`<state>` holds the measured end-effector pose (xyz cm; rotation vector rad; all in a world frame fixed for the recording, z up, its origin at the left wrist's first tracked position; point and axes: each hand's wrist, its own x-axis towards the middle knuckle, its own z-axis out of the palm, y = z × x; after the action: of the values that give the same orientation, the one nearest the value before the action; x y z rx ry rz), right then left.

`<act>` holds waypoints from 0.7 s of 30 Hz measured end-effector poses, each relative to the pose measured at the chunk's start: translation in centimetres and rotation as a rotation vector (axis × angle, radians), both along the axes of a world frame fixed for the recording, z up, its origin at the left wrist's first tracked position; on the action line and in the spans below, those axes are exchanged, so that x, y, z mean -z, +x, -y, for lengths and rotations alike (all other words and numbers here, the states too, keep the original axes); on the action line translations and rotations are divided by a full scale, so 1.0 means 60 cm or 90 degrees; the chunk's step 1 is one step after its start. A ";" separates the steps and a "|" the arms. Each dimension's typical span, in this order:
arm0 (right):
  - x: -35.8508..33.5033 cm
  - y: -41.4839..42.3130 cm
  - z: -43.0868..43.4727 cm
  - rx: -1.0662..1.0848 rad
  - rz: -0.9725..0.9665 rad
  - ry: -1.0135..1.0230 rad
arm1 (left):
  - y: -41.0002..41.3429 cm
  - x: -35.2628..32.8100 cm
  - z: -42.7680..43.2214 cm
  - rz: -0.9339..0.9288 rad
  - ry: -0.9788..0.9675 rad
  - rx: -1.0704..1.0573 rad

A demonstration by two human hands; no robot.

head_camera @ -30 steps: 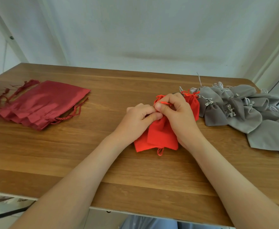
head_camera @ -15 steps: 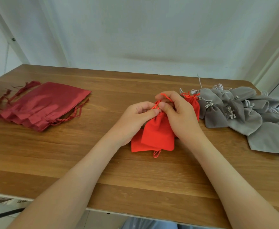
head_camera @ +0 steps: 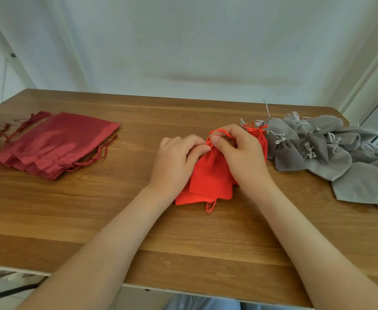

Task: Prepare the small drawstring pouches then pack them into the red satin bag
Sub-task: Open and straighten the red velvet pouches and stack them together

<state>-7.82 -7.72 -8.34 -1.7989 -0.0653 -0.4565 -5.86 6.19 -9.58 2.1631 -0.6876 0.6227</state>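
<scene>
Head view: red pouch (head_camera: 210, 177) between hands (head_camera: 176, 158) (head_camera: 244, 154)

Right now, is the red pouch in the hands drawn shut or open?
Drawn shut, or nearly: the red pouch puckers to a narrow neck where left hand and right hand pinch it, cord looped above.

A single head-worn wide-angle view looks forward and down, close over a wooden table (head_camera: 94, 211) toward a white wall (head_camera: 194, 41).
</scene>
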 end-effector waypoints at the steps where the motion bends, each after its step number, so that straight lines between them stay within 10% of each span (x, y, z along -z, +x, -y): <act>1: -0.001 0.000 -0.001 -0.006 0.004 0.021 | 0.001 0.001 0.000 0.014 0.022 0.001; 14: 0.004 -0.005 -0.008 -0.062 0.065 0.000 | 0.001 0.005 0.006 -0.086 -0.009 0.034; 21: 0.001 -0.010 -0.003 0.012 0.158 -0.226 | -0.005 -0.018 0.004 -0.432 -0.395 0.123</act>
<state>-8.43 -7.55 -8.38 -2.0807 -0.3192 -0.7152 -6.16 5.98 -8.52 1.5476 -0.2697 -0.0324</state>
